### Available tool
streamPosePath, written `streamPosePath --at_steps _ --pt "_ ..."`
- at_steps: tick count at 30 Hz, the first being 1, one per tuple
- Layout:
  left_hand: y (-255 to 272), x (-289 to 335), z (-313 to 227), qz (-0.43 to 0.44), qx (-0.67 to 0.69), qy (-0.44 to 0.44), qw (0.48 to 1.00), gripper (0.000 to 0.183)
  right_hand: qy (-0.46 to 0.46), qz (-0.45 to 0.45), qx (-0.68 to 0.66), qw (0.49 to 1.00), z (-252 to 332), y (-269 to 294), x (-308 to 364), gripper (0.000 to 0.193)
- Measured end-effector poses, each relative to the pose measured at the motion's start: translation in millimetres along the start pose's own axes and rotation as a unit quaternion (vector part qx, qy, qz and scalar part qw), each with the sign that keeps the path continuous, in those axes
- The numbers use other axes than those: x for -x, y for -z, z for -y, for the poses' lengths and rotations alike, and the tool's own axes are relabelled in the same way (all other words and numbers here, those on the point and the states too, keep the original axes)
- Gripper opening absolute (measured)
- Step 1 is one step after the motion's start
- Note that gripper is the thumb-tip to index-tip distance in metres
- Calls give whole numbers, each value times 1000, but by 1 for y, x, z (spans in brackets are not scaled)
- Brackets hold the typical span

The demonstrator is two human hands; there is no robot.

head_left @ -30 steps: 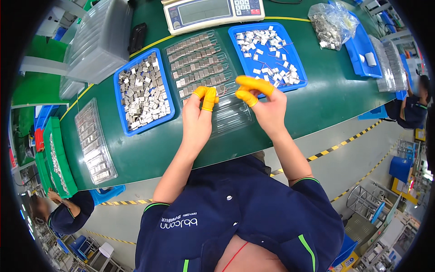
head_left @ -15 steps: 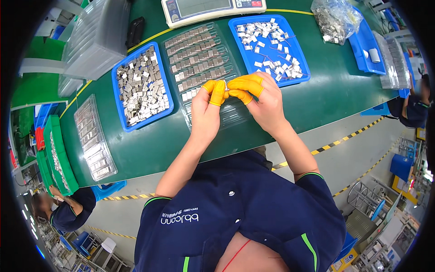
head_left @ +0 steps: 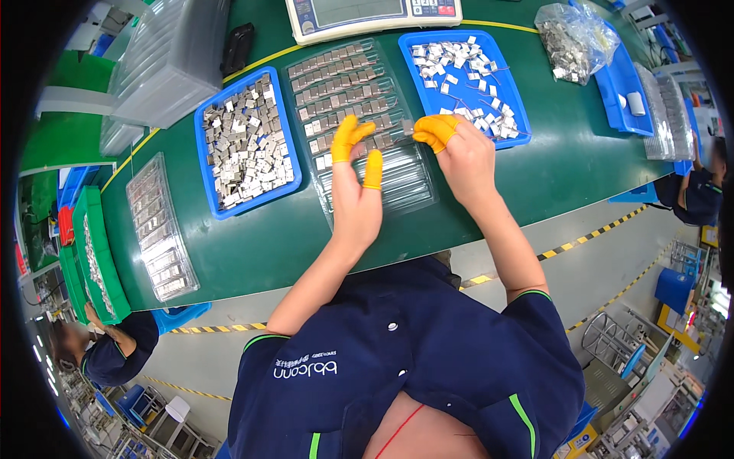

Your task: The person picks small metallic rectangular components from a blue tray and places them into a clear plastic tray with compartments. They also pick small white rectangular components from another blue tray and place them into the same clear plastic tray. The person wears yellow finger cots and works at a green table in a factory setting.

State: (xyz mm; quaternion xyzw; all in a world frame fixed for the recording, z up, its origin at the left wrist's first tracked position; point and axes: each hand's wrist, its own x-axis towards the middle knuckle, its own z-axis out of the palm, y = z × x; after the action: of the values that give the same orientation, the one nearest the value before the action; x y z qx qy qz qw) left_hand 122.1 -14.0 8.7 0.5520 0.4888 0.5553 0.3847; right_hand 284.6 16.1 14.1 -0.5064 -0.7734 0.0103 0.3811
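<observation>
My left hand (head_left: 355,187) is open over the clear plastic tray (head_left: 405,187), its yellow-cotted thumb and fingers apart with nothing between them. My right hand (head_left: 462,153), also in yellow finger cots, pinches a small silver-grey metal connector (head_left: 407,127) by its right end, just above the tray's rows. Similar metal pieces fill the far rows of that tray, while the near grooves are bare. Left of it, a blue tray (head_left: 297,172) is heaped with loose metal-and-white connectors. Beyond my right hand, another blue tray (head_left: 527,138) holds white connectors with short wires.
A scale (head_left: 375,27) stands at the far edge. Stacked clear trays (head_left: 164,65) rise at the back left, near a filled clear tray (head_left: 162,229). A bag of parts (head_left: 569,46) and a blue bin (head_left: 627,92) lie far right. A co-worker's arm (head_left: 115,336) reaches green bins at left.
My hands were together at the fingertips; now they are apart. The left has let go and spread its fingers; the right has kept the small connector and moved slightly right.
</observation>
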Motion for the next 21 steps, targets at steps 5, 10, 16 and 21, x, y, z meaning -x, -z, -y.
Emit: streamPosePath --at_steps 5,10,16,21 --pt "-2 10 6 156 -366 -92 913 54 81 57 65 993 -12 -6 -4 16" --pt "-8 16 7 188 -413 -111 884 54 111 69 86 988 -14 -13 -5 14" --pt "-9 17 13 198 -425 -133 873 51 107 75 79 988 -16 -16 -5 13" --pt "-9 18 13 204 -425 -129 872 51 111 87 74 987 -17 -16 -4 13"
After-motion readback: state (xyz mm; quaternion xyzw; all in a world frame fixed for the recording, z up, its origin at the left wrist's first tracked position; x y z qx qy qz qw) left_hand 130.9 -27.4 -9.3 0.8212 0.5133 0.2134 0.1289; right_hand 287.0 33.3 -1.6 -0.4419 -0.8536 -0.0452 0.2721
